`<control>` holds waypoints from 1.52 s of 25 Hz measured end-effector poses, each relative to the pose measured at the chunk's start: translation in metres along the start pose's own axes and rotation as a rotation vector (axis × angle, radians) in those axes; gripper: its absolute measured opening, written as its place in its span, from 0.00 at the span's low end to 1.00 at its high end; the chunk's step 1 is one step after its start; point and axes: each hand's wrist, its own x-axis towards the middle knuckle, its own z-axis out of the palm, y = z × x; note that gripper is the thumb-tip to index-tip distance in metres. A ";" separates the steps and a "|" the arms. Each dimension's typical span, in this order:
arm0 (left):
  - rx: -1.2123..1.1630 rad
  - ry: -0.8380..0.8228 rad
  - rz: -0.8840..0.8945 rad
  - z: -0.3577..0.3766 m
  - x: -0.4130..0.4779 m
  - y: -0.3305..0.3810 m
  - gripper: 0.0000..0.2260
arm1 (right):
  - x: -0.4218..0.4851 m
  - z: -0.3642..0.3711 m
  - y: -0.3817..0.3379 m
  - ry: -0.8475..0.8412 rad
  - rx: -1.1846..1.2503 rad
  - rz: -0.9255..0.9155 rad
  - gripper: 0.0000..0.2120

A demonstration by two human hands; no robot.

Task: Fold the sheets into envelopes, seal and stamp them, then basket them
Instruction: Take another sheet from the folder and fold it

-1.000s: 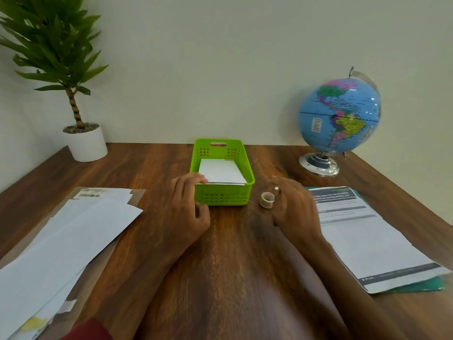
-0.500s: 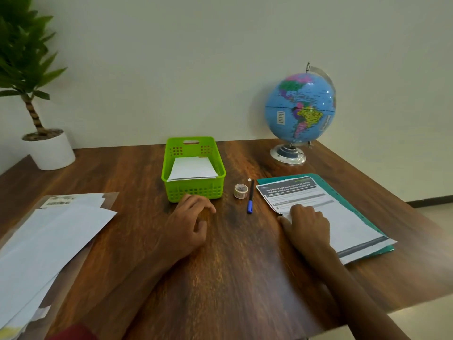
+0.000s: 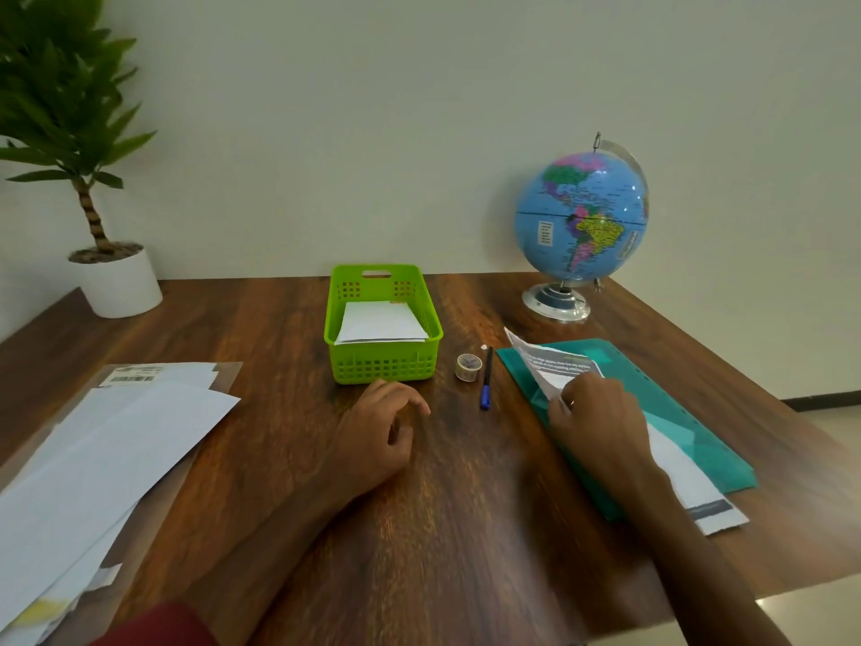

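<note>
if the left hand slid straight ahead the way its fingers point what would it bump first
Most likely the green basket: the left hand rests just short of its near wall, fingers loosely curled and aimed slightly right, though the exact line is hard to judge.

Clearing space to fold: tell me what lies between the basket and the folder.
In the head view, a tape roll and a pen lie on the table between the basket and the folder, roll nearer the basket.

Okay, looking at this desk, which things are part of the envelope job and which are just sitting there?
Part of the job:
printed white sheet lifted by the right hand
green plastic basket holding a folded white envelope
small tape roll
blue pen
white papers on the left
teal folder

Just sitting there:
blue globe
potted green plant
</note>
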 end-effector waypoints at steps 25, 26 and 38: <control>-0.719 0.069 -0.567 -0.045 0.012 -0.050 0.08 | 0.004 0.043 -0.056 0.255 0.583 -0.233 0.23; -0.731 0.071 -0.576 -0.047 0.012 -0.052 0.11 | 0.008 0.046 -0.056 0.164 0.624 -0.197 0.25; -0.931 0.051 -0.589 -0.051 0.015 -0.047 0.14 | 0.011 0.063 -0.046 -0.112 1.258 -0.135 0.06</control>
